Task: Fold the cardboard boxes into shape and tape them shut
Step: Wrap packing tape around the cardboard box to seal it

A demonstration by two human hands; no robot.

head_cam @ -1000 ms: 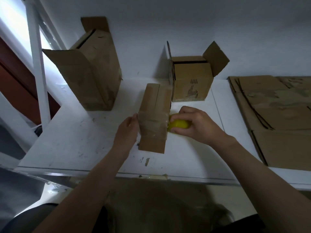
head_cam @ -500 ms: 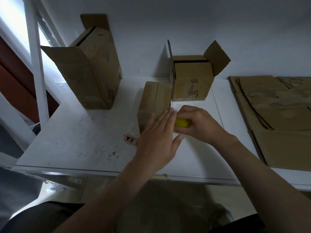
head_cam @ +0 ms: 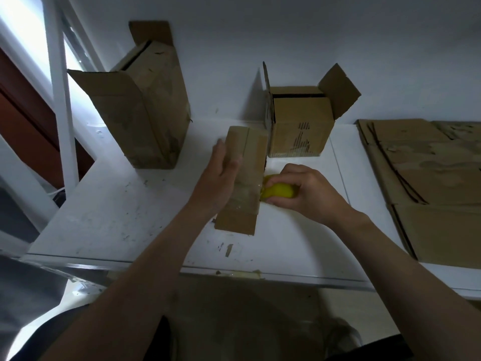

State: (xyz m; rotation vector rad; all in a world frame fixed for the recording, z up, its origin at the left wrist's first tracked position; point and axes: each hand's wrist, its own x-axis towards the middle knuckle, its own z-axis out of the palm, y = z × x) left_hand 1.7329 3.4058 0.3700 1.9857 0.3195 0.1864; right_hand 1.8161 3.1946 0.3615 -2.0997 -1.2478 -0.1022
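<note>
A narrow cardboard box [head_cam: 247,152] lies lengthwise on the white table [head_cam: 117,217], with a strip of clear tape across its near part. My left hand [head_cam: 221,178] lies flat against the box's left side and top, fingers straight. My right hand [head_cam: 304,194] grips a yellow tape dispenser [head_cam: 278,190] held against the box's right side, where the tape ends.
A tall open box [head_cam: 145,110] stands at the back left. A smaller box [head_cam: 299,123] with raised flaps stands behind the taped one. Flattened cardboard sheets [head_cam: 429,183] are stacked on the right. The table's front edge [head_cam: 260,276] carries tape scraps.
My left hand has slid from the top of the box's near end to its left side, uncovering the taped area. My right hand stays at the box's right side with the dispenser.
</note>
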